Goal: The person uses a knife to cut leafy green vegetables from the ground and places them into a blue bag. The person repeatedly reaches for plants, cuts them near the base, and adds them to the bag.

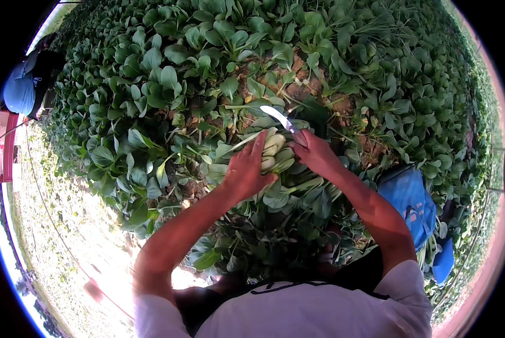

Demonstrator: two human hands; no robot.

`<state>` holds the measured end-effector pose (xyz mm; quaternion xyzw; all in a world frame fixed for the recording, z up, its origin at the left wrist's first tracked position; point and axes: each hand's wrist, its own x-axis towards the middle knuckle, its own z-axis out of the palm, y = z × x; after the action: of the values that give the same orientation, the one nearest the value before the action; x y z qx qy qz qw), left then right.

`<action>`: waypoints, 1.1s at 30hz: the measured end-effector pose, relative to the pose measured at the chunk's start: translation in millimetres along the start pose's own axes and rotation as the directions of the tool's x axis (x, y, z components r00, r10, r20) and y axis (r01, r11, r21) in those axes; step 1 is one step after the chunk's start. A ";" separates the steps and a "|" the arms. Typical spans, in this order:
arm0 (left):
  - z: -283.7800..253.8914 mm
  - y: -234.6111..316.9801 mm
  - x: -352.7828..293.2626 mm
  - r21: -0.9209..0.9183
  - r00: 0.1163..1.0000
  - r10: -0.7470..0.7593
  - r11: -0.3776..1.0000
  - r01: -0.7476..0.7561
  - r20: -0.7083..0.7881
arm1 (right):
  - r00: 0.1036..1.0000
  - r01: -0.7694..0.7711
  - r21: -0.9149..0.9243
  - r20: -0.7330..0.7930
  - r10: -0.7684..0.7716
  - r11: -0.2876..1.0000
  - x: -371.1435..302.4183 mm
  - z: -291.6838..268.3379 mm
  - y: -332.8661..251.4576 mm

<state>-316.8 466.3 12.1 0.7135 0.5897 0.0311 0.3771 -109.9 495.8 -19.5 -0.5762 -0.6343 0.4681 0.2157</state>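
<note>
A bunch of pale-stemmed bok choy (274, 147) lies on the leaves in front of me, its stem ends facing up. My left hand (248, 170) grips its left side, fingers stretched along the stems and thumb lower down. On the other side my right hand (318, 156) is closed round the handle of a knife with a curved blade (277, 116). The blade points up and left, above the bunch and apart from my left hand. My right knuckles are close against the stems; whether they touch, I cannot tell. Loose cut leaves (286, 191) lie below the bunch.
Dense bok choy plants (151, 62) grow ahead and on both sides, with bare soil (306, 87) just beyond the knife. A blue bag (410, 205) lies by my right arm, near another blue item (444, 262). At far left is a person in a blue hat (20, 93), near something red (6, 146).
</note>
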 end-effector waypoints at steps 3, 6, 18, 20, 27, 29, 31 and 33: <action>116.6 -3.5 21.4 -0.025 0.980 -0.034 0.999 0.030 -0.195 | 0.983 0.070 -0.144 -0.157 -0.092 0.987 6.3 -21.5 5.6; 137.8 -7.0 10.7 -0.126 0.976 -0.051 0.992 0.025 -0.210 | 0.978 0.032 -0.123 -0.203 -0.057 0.992 10.7 -32.2 -15.1; -96.7 -208.0 -79.8 0.360 0.976 -0.156 0.911 0.201 -0.150 | 0.959 0.041 0.219 0.266 -0.100 0.975 36.7 132.5 -84.1; -104.1 -254.8 -77.7 0.382 0.962 0.060 0.923 0.048 -0.266 | 0.942 0.078 0.205 0.305 -0.139 0.976 43.1 169.8 -98.3; -108.3 -310.1 -64.7 0.430 0.923 -0.265 0.824 0.367 -0.280 | 0.939 0.227 0.073 0.250 -0.238 0.971 82.6 278.6 -101.3; -93.9 -314.5 -76.7 0.296 0.893 -0.223 0.888 0.352 -0.391 | 0.935 0.284 -0.038 0.230 -0.268 0.958 100.8 307.3 -76.6; -80.0 -323.6 -87.5 0.146 0.835 -0.306 0.900 0.410 -0.457 | 0.925 0.302 -0.185 0.293 -0.241 0.935 105.5 323.1 -75.8; -75.0 -334.0 -94.2 0.145 0.817 -0.354 0.876 0.461 -0.455 | 0.917 0.321 -0.173 0.303 -0.259 0.931 104.4 334.3 -73.2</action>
<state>-655.2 429.2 -88.6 0.5876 0.7950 0.0256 0.1485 -445.9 485.2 -142.2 -0.4246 -0.7845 0.4334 0.1280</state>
